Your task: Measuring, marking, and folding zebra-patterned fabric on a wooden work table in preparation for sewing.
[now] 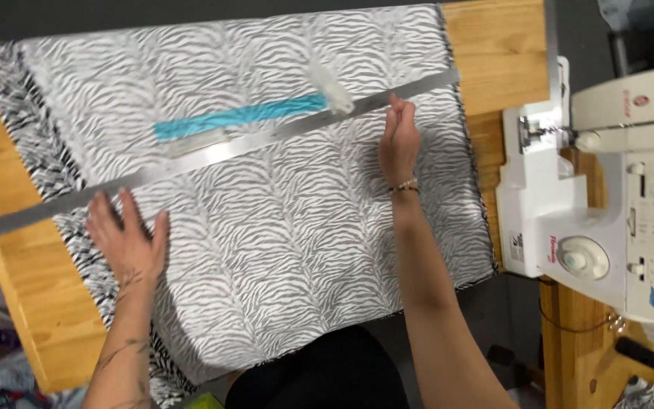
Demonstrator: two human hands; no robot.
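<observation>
The long metal ruler (pixel 213 155) lies across the zebra-print fabric (pixel 281 227), its long axis running from eight o'clock up to two o'clock. It looks thin, stiff and slippery on cloth, best pinned from above near both ends. The left hand (pixel 126 238) presses flat with fingers spread, touching its lower edge; the right hand (pixel 399 140), fingers together, steadies it. The fabric seems soft and light. A turquoise strip (pixel 240 117) lies at twelve o'clock, a white sewing machine (pixel 607 189) at three on the wooden table (pixel 493 45).

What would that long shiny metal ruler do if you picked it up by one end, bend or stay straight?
The metal ruler looks thin and very long, reaching past the zebra-print fabric, so it would probably sag and wobble a bit. It lies flat, so it shouldn't roll. Its smooth surface may slide on the cloth, which may be why the left hand and right hand rest beside it.
</observation>
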